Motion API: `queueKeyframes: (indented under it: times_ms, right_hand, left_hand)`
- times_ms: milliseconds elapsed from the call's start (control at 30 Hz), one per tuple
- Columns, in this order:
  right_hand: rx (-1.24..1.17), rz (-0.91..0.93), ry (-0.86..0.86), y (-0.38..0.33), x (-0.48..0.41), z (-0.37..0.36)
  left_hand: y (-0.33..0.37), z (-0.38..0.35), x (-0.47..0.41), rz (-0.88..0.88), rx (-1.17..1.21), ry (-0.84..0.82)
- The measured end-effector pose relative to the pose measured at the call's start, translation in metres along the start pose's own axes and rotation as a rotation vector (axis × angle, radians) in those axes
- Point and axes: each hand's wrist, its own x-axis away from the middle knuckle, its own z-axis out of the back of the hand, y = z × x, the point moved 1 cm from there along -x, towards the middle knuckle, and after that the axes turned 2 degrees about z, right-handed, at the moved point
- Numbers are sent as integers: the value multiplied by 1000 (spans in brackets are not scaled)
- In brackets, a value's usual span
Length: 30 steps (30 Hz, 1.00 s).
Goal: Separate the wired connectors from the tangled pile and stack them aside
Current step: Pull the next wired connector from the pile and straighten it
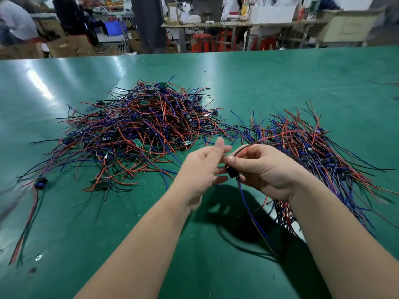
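Workshop benches, red stools [201,42] and cardboard boxes [69,46] fill the blurred background beyond the far edge of your green table [86,234]. Ahead and to your left, the tangled pile [138,126] of red, blue and black wires spreads wide, with small green boards and dark connectors buried in it. To your right lies the sorted stack [313,147], its wires fanned roughly one way and running under your right forearm. One loose connector [40,182] sits apart near the left edge, its wires trailing toward you.

Your hands are raised above the table between the two heaps. Your right hand [265,169] has its grip closed: fingers and thumb pinch a black connector [232,172], whose blue, red and black wires [248,208] hang down toward you. Your left hand [200,169] has an open grip, fingers straight, tips just beside the black connector; whether they touch it cannot be told.

Bare green table runs from the heaps to the near edge, below your forearms.
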Motion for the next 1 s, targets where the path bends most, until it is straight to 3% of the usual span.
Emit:
queueKeyframes:
  times_ms: [67, 167, 267, 400, 567, 867, 1000]
  right_hand:
    - [-79, 25, 81, -2, -2, 2]
    - [-136, 71, 173, -5, -2, 4]
    - [-88, 113, 224, -2, -5, 5]
    - [-15, 120, 272, 3, -9, 6]
    - [38, 112, 211, 0, -7, 14]
    - [227, 332, 72, -7, -2, 21]
    - [341, 398, 119, -7, -2, 22]
  left_hand:
    - [0, 0, 1, 77, -5, -19]
    - [0, 2, 3, 32, 11, -74]
    - [-1, 3, 5, 12, 29, -141]
    - [-7, -3, 4, 62, 58, -89]
    - [-6, -4, 3, 101, 106, -60]
    - [0, 3, 4, 176, 69, -64]
    - [0, 2, 2, 131, 100, -34]
